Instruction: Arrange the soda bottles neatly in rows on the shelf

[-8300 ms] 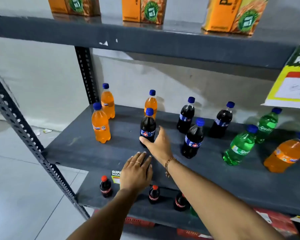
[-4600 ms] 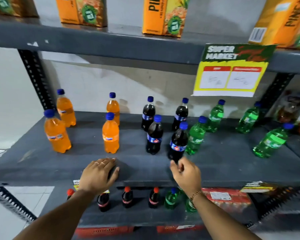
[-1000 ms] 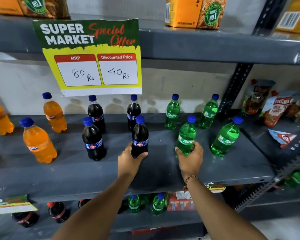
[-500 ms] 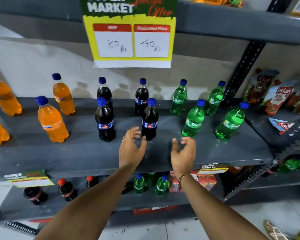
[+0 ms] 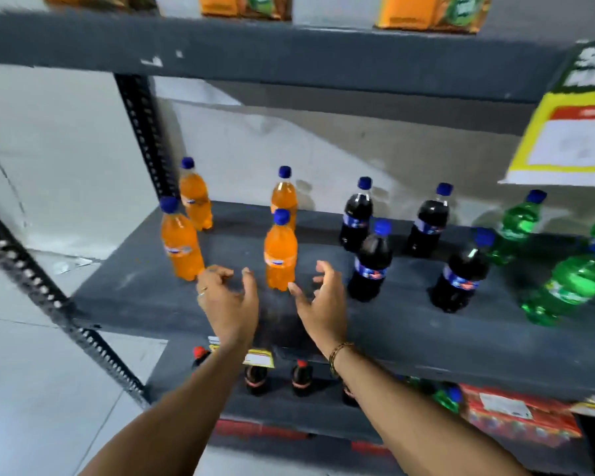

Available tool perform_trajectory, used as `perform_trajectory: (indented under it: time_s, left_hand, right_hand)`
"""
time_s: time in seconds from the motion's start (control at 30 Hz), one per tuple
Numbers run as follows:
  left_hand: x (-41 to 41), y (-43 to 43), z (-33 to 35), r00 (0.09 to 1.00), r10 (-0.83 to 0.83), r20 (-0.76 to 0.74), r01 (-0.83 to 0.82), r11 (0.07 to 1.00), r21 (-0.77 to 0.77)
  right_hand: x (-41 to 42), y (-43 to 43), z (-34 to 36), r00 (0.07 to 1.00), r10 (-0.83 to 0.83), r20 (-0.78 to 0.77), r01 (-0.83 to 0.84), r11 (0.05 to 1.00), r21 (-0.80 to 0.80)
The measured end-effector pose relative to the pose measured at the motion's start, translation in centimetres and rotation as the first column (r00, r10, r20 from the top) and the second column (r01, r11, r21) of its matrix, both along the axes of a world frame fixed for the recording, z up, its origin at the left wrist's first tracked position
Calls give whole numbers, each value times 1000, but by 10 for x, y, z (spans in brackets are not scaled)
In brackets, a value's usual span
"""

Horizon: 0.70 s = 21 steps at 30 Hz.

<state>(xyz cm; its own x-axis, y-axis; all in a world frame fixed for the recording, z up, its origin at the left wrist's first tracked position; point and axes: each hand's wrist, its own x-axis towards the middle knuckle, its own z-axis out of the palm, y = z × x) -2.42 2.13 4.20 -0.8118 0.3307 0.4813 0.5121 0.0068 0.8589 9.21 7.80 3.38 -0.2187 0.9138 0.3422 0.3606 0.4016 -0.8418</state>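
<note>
Hands (image 5: pixel 275 302) empty, flanking front orange bottle (image 5: pixel 280 254).

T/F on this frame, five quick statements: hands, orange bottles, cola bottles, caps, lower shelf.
1. Both hands are empty. True: the left hand and right hand are open, holding nothing.
2. Four orange bottles stand on the shelf. True: two at the back, and two at the front, including the front orange bottle between the hands.
3. An orange bottle lies on its side. False: all four stand upright.
4. The cola bottles have red caps. False: on this shelf each one, such as the front cola bottle, has a blue cap.
5. The lower shelf holds no bottles. False: red-capped dark bottles stand there.
</note>
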Motion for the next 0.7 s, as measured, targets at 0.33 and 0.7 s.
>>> perform_trajectory:
  time_s: [0.33, 0.7]
  left_hand:
    - [-113, -14, -8, 970, -147, 192, 198, 938, -283]
    - [-117, -19, -12, 955, -188, 230, 250, 926, -282]
  right_hand:
    - [-62, 4, -14, 980, -175, -91, 164, 980, -116]
    - [-57, -5, -7, 979, -187, -78, 173, 971, -166]
